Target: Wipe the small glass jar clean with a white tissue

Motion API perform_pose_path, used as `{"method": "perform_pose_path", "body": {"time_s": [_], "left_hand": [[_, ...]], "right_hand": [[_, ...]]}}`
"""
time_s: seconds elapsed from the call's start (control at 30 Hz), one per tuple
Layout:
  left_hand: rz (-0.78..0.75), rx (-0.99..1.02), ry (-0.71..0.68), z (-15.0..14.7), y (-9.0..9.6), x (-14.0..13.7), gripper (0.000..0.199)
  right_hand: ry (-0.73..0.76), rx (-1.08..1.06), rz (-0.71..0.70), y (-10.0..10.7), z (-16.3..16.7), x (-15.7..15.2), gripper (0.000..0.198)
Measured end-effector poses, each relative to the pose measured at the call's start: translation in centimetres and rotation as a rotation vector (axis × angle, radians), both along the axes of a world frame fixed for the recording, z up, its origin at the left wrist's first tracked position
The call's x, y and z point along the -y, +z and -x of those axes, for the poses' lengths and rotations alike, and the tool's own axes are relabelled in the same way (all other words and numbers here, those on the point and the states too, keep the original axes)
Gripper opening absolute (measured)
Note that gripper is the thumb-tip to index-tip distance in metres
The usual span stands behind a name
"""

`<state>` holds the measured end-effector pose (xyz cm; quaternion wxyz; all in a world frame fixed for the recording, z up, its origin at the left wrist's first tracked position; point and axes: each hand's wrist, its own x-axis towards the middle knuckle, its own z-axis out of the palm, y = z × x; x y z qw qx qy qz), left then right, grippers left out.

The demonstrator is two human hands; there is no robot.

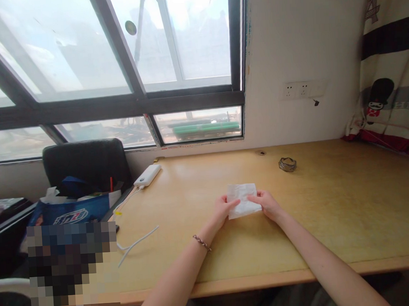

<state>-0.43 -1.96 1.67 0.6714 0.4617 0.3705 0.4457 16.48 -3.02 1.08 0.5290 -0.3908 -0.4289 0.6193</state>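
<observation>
A folded white tissue [243, 209] is held up in front of me over the wooden desk. My left hand [226, 206] grips its left edge, thumb on the near face and the other fingers behind it. On the opposite edge, my right hand [267, 203] pinches it the same way. The fingers behind the tissue are mostly hidden. Beyond my right hand, a dark metallic ring-shaped dish [287, 164], perhaps an ashtray, sits on the desk.
A white power bank [147, 176] with a cable lies at the desk's left. White cable ends [139, 241] lie nearer me. Left of the desk stands a black chair [87, 162] with a blue bag [72, 212]. The wooden desk [332, 200] extends right toward a curtain [390, 81].
</observation>
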Motion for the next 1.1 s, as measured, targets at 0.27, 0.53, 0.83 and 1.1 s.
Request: {"method": "perform_pose_path", "body": {"time_s": [0.27, 0.53, 0.83, 1.1], "left_hand": [[-0.001, -0.158, 0.110, 0.5, -1.0, -1.0, 0.028], [-0.049, -0.113, 0.098, 0.8, -0.4, -1.1, 0.025], [0.048, 0.050, -0.199, 1.7, 1.1, -0.3, 0.046], [0.024, 0.044, -0.396, 2.6, 1.7, -0.1, 0.060]], "right_hand": [[0.032, 0.005, 0.047, 0.3, -0.3, 0.0, 0.035], [0.004, 0.035, 0.039, -0.1, -0.5, -0.1, 0.028], [-0.020, -0.044, 0.019, 0.1, -0.7, -0.2, 0.022], [-0.080, -0.020, -0.016, 0.1, -0.7, -0.3, 0.023]]}}
